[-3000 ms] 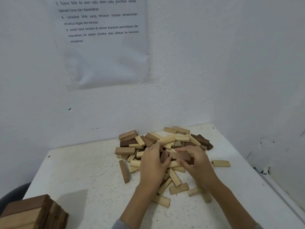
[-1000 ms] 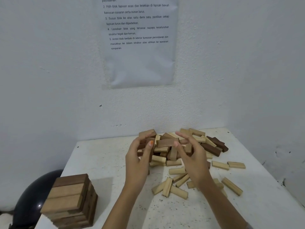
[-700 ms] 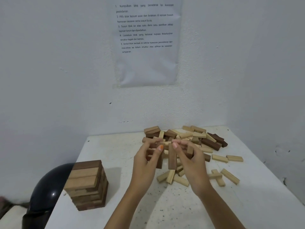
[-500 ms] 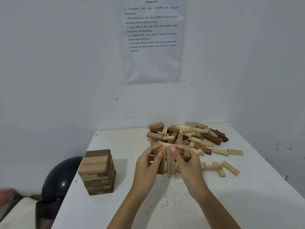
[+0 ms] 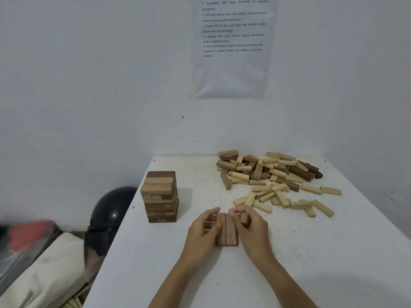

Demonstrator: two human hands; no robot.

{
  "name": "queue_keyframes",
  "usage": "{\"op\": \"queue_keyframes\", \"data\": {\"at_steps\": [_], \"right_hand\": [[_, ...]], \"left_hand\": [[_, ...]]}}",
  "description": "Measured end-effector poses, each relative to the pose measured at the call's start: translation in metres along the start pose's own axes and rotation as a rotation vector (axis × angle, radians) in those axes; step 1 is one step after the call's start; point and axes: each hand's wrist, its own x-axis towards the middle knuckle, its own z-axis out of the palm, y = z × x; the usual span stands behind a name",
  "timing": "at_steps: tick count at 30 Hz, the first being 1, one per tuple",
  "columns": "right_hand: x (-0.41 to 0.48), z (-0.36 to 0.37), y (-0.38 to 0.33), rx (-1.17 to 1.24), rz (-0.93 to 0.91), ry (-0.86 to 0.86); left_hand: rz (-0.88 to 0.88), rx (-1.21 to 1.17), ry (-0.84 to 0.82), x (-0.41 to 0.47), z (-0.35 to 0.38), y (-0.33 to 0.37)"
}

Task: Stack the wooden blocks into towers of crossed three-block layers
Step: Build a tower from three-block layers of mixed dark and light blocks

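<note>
Brown wooden blocks [image 5: 226,230] lie side by side on the white table [image 5: 289,263], pressed between my two hands. My left hand [image 5: 201,234] grips their left side and my right hand [image 5: 252,232] grips their right side, fingers curled over the far ends. A finished tower [image 5: 160,196] of crossed layers stands to the left, near the table's left edge. A loose pile of light and dark blocks [image 5: 266,172] lies at the back right of the table.
Scattered light blocks [image 5: 287,201] lie between the pile and my hands. A black helmet [image 5: 111,214] and a beige bag [image 5: 51,270] sit left of the table, below its edge. White walls close the back and right sides; a printed sheet [image 5: 232,47] hangs on the back wall.
My hands took brown blocks from the pile, drew them toward me and set them down flat on the table. The view swung left, bringing the tower fully into sight.
</note>
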Motion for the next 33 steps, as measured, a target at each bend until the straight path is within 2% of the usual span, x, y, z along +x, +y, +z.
{"op": "queue_keyframes", "data": {"at_steps": [11,15,18,21,27,30,33], "right_hand": [[-0.003,-0.004,0.005,-0.244,-0.038,-0.048],[0.001,-0.022,0.000,-0.012,0.093,-0.124],[0.000,-0.036,0.003,0.138,0.108,-0.176],[-0.001,-0.047,0.009,0.213,0.039,-0.164],[0.001,-0.046,0.016,-0.033,-0.020,-0.100],[0.005,-0.038,0.026,-0.356,-0.139,-0.074],[0.004,-0.037,0.023,-0.324,-0.127,-0.077]], "left_hand": [[0.076,0.131,0.107,-0.008,0.007,-0.016],[-0.007,0.013,0.020,-0.014,-0.003,-0.004],[-0.027,0.206,-0.119,-0.017,-0.016,0.002],[0.000,0.419,-0.195,-0.016,-0.024,0.004],[0.129,0.569,-0.284,0.003,-0.026,-0.007],[0.149,0.584,-0.273,0.005,-0.025,-0.010],[0.187,0.599,-0.248,0.004,-0.025,-0.012]]}}
